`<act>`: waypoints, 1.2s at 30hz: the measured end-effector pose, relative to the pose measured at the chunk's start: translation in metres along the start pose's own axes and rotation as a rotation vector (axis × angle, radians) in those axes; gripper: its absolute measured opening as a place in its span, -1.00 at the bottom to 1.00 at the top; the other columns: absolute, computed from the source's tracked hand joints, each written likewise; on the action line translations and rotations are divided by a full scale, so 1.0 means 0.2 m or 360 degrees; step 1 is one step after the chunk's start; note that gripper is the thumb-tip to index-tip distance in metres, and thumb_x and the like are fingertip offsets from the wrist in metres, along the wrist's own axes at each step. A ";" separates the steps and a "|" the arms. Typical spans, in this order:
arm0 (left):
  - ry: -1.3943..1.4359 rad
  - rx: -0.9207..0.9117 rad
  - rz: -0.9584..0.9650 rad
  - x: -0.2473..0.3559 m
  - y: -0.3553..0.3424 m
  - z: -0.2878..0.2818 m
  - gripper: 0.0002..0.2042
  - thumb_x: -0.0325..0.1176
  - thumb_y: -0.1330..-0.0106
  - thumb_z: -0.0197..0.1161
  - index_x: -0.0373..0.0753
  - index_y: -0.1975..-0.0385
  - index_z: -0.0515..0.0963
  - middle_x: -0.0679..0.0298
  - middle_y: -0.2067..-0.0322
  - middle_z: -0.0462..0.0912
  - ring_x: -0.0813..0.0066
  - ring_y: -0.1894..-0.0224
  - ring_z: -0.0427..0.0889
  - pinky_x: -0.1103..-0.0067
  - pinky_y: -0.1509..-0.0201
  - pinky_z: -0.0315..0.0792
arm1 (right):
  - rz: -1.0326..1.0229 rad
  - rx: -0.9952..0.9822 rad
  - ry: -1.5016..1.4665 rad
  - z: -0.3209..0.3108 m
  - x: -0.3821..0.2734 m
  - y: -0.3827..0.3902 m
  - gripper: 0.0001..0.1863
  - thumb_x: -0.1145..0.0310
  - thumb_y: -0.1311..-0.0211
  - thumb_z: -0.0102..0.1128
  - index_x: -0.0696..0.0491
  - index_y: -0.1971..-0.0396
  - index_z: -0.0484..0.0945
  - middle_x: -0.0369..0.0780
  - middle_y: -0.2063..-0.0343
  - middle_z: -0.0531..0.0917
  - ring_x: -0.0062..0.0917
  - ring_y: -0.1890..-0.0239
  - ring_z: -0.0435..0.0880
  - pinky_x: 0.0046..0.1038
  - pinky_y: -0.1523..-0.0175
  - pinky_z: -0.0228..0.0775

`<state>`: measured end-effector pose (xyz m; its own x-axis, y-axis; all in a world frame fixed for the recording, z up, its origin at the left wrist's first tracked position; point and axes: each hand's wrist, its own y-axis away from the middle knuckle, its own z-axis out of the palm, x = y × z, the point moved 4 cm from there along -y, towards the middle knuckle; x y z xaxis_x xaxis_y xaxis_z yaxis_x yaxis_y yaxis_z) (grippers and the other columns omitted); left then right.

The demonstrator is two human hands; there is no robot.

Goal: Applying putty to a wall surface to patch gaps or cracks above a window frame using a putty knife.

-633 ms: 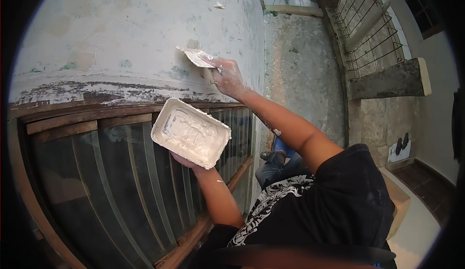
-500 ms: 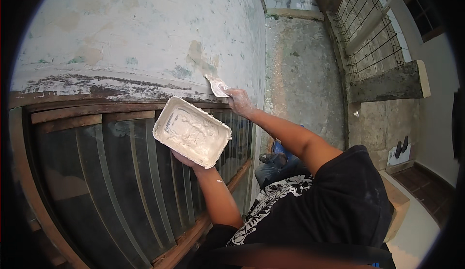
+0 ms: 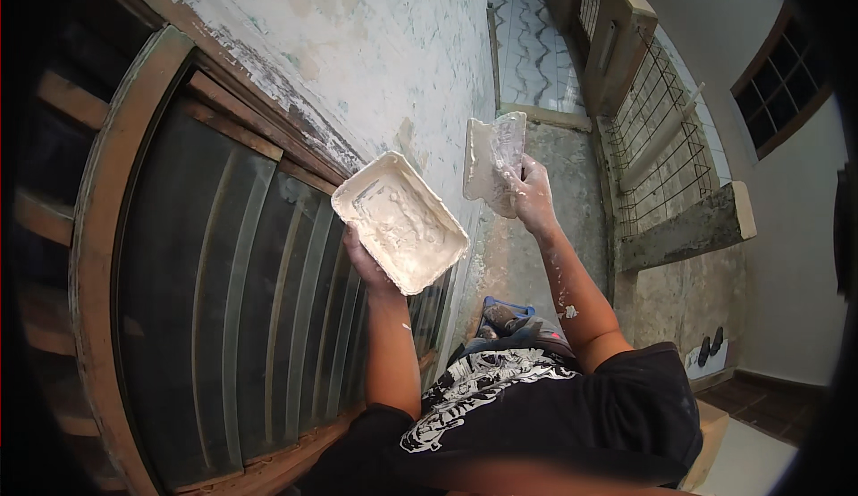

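A whitish rectangular tub (image 3: pixel 435 268) holds thick, cream-coloured filler paste (image 3: pixel 398 214), smeared up its walls and over its rim. My left hand (image 3: pixel 365 259) grips it from the near left side, with part of the fingers hidden beneath. To the right of the tub, my right hand (image 3: pixel 534 194) is closed round a flat putty spreader (image 3: pixel 487 161), a broad blade coated with paste. The spreader is lifted and apart from the tub and from the wall. Dried paste speckles my right hand and forearm.
At the left is a louvred glass window (image 3: pixel 268 317) in a wooden frame (image 3: pixel 94 255). Above it rises a patchy, whitish wall (image 3: pixel 357 40). A concrete walkway (image 3: pixel 572 174) runs ahead, bordered by a low wall with wire mesh (image 3: pixel 661 138). Dark sandals (image 3: pixel 710 346) lie at the right.
The spreader has come away from the wall and moved right and up, its broad face now showing. The tub has shifted right. My view has turned, tilting the window and wall.
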<state>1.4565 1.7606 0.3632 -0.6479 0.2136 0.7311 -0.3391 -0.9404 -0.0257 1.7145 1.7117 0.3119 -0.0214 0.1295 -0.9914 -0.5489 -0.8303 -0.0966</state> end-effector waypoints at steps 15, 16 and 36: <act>-0.0031 -0.0558 0.0641 0.68 0.10 0.79 -0.24 0.12 -0.34 0.04 -0.38 -0.35 0.18 -0.05 -0.22 0.42 0.04 -0.22 0.48 0.18 -0.30 0.38 | -0.1210 -0.0634 0.0561 0.15 -1.72 0.31 -0.56 0.52 -0.25 0.17 0.35 -0.10 0.39 0.01 0.49 0.67 -0.39 0.39 0.71 -0.35 0.22 0.49; -0.0107 -0.0547 0.0681 0.71 0.12 0.79 -0.26 0.13 -0.35 -0.01 -0.32 -0.37 0.17 -0.01 -0.25 0.38 0.06 -0.25 0.44 0.17 -0.31 0.36 | -0.1338 -0.0626 0.0680 0.20 -1.77 0.34 -0.57 0.52 -0.24 0.17 0.35 -0.08 0.39 0.05 0.51 0.66 -0.28 0.41 0.73 -0.31 0.24 0.49; 0.0012 -0.0827 0.0882 1.19 0.30 1.04 -0.44 0.05 -0.51 -0.20 -0.23 -0.32 0.26 0.09 -0.23 0.41 0.17 -0.23 0.45 0.23 -0.33 0.36 | -0.1605 -0.0999 0.0372 0.58 -2.08 0.39 -0.55 0.51 -0.22 0.16 0.33 -0.11 0.45 0.08 0.39 0.68 -0.18 0.26 0.73 -0.26 0.11 0.52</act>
<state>1.4248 1.7002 0.6777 -0.8210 -0.2503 0.5132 -0.2391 -0.6655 -0.7071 1.5833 1.6569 0.7279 0.3695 0.8229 -0.4317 0.2705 -0.5397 -0.7972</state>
